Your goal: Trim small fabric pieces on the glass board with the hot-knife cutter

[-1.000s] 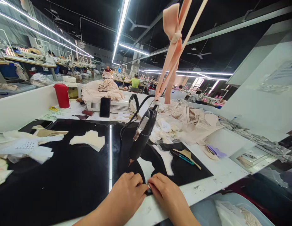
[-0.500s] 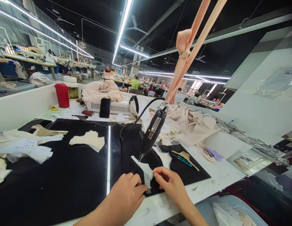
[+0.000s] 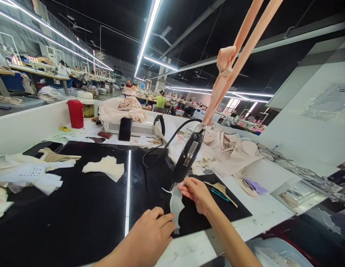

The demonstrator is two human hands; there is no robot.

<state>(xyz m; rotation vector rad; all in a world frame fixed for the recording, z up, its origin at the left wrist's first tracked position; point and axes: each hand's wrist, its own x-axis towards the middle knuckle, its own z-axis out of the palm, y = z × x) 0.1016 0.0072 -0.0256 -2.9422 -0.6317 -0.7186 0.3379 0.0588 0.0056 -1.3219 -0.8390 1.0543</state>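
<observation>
A thin white fabric piece [image 3: 176, 205] with curved edges lies on the black mat, just below the metal tip of a black corded hand tool [image 3: 187, 157]. My right hand [image 3: 196, 193] pinches the upper right edge of this piece, close to the tip. At its lower left edge, the fingertips of my left hand [image 3: 153, 233] hold the piece against the mat. The tool hangs tilted from knotted pink straps [image 3: 225, 70], and neither hand is on it. Another white piece is mostly hidden behind my right hand.
Teal tweezers [image 3: 219, 194] and a tan cutout [image 3: 224, 191] lie right of my hands. A cream piece [image 3: 105, 167] and layered white cutouts [image 3: 36, 172] lie left. Behind are a phone [image 3: 125, 129], a red container [image 3: 75, 114] and beige fabric piles [image 3: 230, 144].
My right hand has moved up along the white fabric piece toward the tool tip. The piece has turned more upright, with its upper end under the tip. My left hand stays near its lower end.
</observation>
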